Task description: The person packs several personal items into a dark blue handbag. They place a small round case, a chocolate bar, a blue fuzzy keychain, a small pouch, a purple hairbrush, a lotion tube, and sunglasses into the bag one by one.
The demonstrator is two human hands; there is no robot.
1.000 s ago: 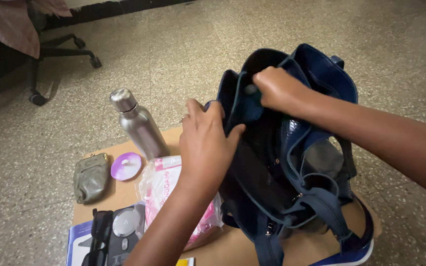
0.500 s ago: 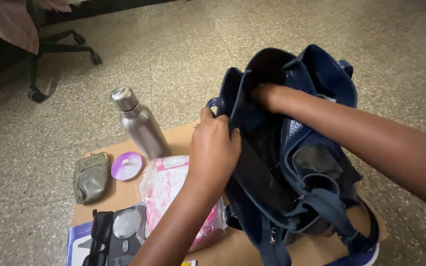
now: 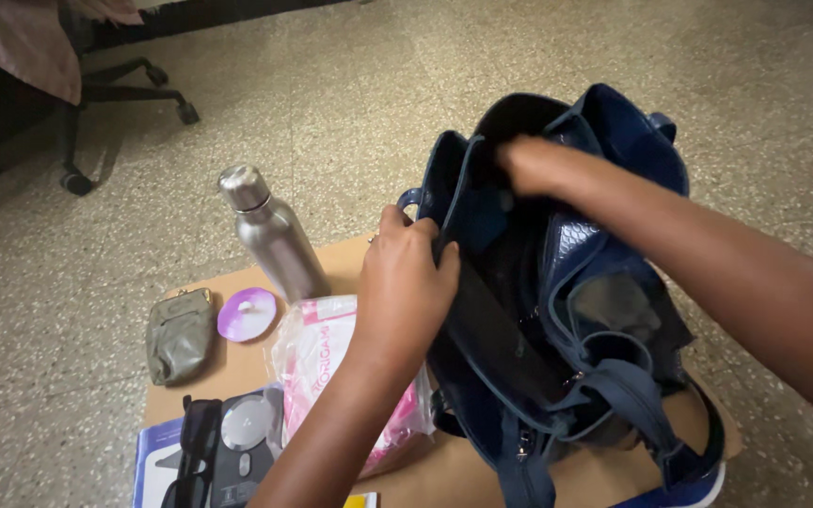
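A dark blue handbag (image 3: 604, 310) stands open on a small wooden table (image 3: 350, 263). My left hand (image 3: 406, 282) grips the bag's near rim and pulls it outward. My right hand (image 3: 534, 165) reaches into the top of the bag, its fingers curled at the far inner edge; whether it holds anything is hidden. Just left of my left arm lies a clear plastic packet with pink contents (image 3: 322, 367).
A steel bottle (image 3: 270, 235) stands upright at the table's back left. Beside it lie a small purple disc (image 3: 247, 313), an olive coin pouch (image 3: 179, 334), dark sunglasses (image 3: 195, 452) and a grey device (image 3: 247, 437) on a blue booklet (image 3: 154, 461). An office chair base (image 3: 124, 94) stands far left on speckled floor.
My right hand has slid deeper into the bag's mouth. My left hand has shifted slightly down along the rim, spreading the opening wider.
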